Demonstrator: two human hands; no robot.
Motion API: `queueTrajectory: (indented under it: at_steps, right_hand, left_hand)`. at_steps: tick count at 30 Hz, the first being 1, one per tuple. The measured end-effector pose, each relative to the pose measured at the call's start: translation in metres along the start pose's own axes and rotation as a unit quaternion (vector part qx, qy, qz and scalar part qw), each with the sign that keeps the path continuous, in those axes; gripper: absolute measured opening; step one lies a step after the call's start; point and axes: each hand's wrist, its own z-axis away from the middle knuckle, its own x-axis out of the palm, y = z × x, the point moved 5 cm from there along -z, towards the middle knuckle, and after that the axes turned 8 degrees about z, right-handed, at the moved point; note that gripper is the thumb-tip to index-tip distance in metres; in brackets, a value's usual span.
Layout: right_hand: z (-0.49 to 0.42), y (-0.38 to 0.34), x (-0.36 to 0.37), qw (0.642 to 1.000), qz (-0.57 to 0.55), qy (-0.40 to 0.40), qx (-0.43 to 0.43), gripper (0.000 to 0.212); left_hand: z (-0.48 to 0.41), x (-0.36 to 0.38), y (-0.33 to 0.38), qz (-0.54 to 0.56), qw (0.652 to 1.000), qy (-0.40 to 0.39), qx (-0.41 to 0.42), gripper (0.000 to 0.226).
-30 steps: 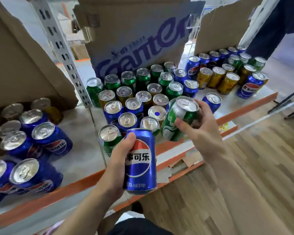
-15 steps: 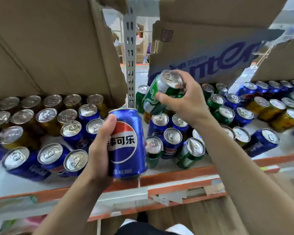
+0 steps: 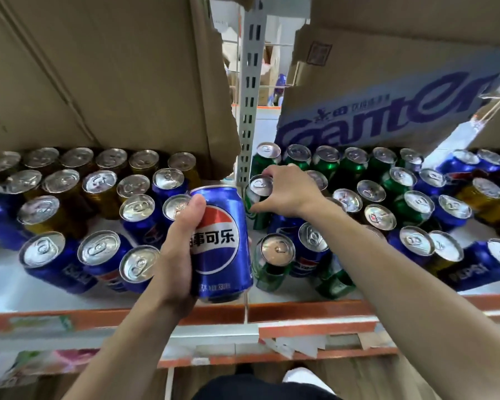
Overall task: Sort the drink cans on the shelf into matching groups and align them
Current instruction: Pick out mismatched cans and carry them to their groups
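Seemingly right fingers [image 3: 274, 172] pinch green can [image 3: 260, 186]; left fingers [image 3: 195, 208] wrap blue can [image 3: 221, 255].

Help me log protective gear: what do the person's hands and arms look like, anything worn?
The left hand and right hand are bare: no gloves, rings or watch visible. The left forearm and right forearm are uncovered too, with no sleeve in view.

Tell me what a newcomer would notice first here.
Dead centre, the left hand holds up a blue aluminium cola can with a red, white and blue roundel. Just behind it, the right hand grips the top of a green drink can beside the grey slotted metal upright. Above right looms a torn brown cardboard box with big blue lettering.
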Motion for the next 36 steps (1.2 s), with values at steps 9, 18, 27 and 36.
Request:
queueTrajectory:
  at_steps: [9,18,27,36]
  right_hand:
    - [0.001,-0.002,0.007,0.996,0.088,0.005,-0.007,0.078]
    - [0.069,0.055,-0.032,0.997,0.008,0.075,-0.015,0.070]
    - [0.144,0.172,-0.055,0.994,-0.004,0.109,0.031,0.064]
    - [0.221,0.311,-0.087,0.993,-0.005,0.106,0.057,0.075]
  left_hand:
    - [-0.009,0.016,-0.007,-0.045,0.999,-0.022,0.010,0.084]
    - [-0.026,0.065,-0.025,-0.077,0.994,-0.076,0.014,0.091]
    - [-0.046,0.161,-0.066,-0.222,0.959,-0.094,0.147,0.034]
    - [-0.041,0.290,-0.135,-0.339,0.903,-0.140,0.226,0.037]
